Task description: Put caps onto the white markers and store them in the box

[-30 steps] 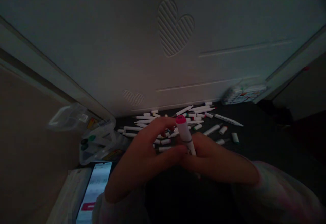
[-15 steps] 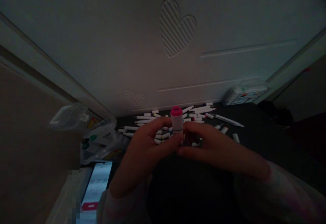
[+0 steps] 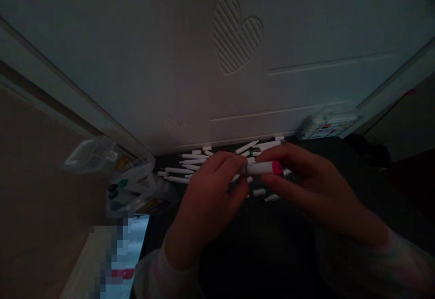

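Note:
My left hand (image 3: 217,190) is closed around one end of a white marker (image 3: 260,168) with a pink end. The marker lies almost level and its pink end points right. Around that end my right hand (image 3: 306,181) has its thumb and fingers apart, one above and one below the barrel. Whether its fingertips touch the marker is hard to tell in the dim light. Behind and beneath both hands, several white markers (image 3: 193,161) and loose caps are scattered over the dark surface.
A clear plastic case (image 3: 136,190) with its lid up stands at the left, some markers inside. A lit phone (image 3: 132,249) lies before it. At the back right, a clear pack of markers (image 3: 333,124) leans against the white panel (image 3: 306,27) with heart reliefs.
The marker has turned from upright to level, its pink end now toward the right. My right hand has moved right and its fingers have spread; the left hand keeps hold of the marker.

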`<state>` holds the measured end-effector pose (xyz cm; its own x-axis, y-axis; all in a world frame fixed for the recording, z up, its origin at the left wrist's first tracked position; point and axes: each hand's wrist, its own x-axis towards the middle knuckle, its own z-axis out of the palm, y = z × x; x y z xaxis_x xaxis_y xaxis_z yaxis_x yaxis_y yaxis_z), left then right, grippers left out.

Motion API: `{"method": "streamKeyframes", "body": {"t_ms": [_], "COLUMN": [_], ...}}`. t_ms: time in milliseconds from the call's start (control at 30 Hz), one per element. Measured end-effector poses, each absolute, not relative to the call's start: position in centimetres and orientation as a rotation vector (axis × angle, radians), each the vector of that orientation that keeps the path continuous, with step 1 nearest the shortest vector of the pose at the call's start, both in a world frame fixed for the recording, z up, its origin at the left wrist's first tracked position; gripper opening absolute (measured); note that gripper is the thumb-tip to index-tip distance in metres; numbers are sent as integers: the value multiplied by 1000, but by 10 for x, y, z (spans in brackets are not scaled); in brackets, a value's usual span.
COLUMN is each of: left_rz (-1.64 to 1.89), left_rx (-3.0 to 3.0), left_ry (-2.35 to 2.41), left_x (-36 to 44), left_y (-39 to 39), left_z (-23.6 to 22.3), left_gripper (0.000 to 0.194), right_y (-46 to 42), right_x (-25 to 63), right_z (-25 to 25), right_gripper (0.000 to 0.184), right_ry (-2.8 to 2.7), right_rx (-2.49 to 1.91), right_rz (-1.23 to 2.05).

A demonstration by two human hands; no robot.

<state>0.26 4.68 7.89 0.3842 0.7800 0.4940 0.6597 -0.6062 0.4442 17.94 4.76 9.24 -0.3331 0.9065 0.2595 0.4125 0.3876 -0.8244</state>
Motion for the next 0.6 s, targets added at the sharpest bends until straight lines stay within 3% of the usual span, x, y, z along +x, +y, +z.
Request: {"method": "streamKeyframes", "body": {"t_ms": [600], "left_rz": [1143], "left_rx": [2610], "left_ry": [1471], "left_x": [1], "left_y": [44], "left_z": [79], "left_gripper": [24], "right_y": [43], "right_x": [180], "right_z": [91], "right_gripper": [16], "right_ry": [-1899], "right_rx": [-1103], "right_rz": [715]}}
